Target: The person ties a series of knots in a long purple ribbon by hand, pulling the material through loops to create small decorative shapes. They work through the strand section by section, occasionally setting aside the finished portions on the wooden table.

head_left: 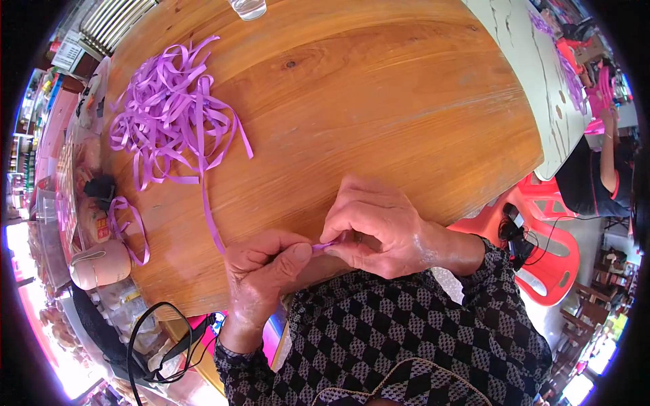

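A long purple ribbon [208, 211] runs from a loose heap of the same purple ribbon [166, 111] at the far left of the wooden table down to my left hand [265, 272]. The thumb and fingers of that hand are closed on the ribbon near the table's front edge. Close beside it, my right hand [376, 230] pinches a short piece of the ribbon between thumb and forefinger. Only a small purple bit shows between the two sets of fingertips, so whether it is folded or knotted cannot be made out.
The wooden table [379, 115] fills the middle. A clear glass [249, 8] stands at its far edge. A pale pink rounded object [101, 264] and a ribbon loop [140, 233] lie left. Red plastic chairs [542, 250] and another person [599, 169] are at the right.
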`<state>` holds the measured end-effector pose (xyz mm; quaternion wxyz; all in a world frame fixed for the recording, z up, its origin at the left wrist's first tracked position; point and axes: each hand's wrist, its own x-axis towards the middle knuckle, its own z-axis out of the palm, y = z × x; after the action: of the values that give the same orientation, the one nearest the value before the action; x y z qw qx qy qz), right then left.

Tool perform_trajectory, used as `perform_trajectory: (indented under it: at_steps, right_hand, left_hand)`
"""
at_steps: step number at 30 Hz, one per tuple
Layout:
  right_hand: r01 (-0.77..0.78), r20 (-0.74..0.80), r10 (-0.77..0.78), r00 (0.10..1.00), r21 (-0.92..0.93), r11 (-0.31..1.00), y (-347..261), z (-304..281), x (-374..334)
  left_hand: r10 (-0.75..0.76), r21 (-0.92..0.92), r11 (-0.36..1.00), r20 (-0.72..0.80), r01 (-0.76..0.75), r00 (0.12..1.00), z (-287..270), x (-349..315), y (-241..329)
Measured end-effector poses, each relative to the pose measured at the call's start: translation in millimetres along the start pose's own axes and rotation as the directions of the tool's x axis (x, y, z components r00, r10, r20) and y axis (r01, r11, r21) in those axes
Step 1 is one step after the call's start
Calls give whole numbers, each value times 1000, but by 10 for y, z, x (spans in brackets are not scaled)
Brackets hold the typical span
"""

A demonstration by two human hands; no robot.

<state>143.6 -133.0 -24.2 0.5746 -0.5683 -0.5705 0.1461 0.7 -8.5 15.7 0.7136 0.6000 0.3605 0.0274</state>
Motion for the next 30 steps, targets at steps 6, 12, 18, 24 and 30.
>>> perform_trajectory:
  at_steps: [6,12,18,24,30]
  right_hand:
    - [0,-2,0,1000,-25,1000,-9,58,-27]
    - [16,-42,-15,999,22,1000,5,30,-65]
    - [-129,-58,137,989,123,984,-39,-24,-147]
    - [-68,-48,72,996,78,995,-15,-83,-115]
    - [-96,-58,99,993,59,994,-29,-115,-176]
  left_hand:
    - [105,53,993,39,-107,994,27,-13,-61]
    - [165,107,979,62,-171,984,6,6,-82]
    - [189,127,972,65,-196,980,-72,-9,-137]
    - [102,15,995,53,-103,993,61,-29,-67]
    - [139,32,990,40,-140,990,114,-19,-108]
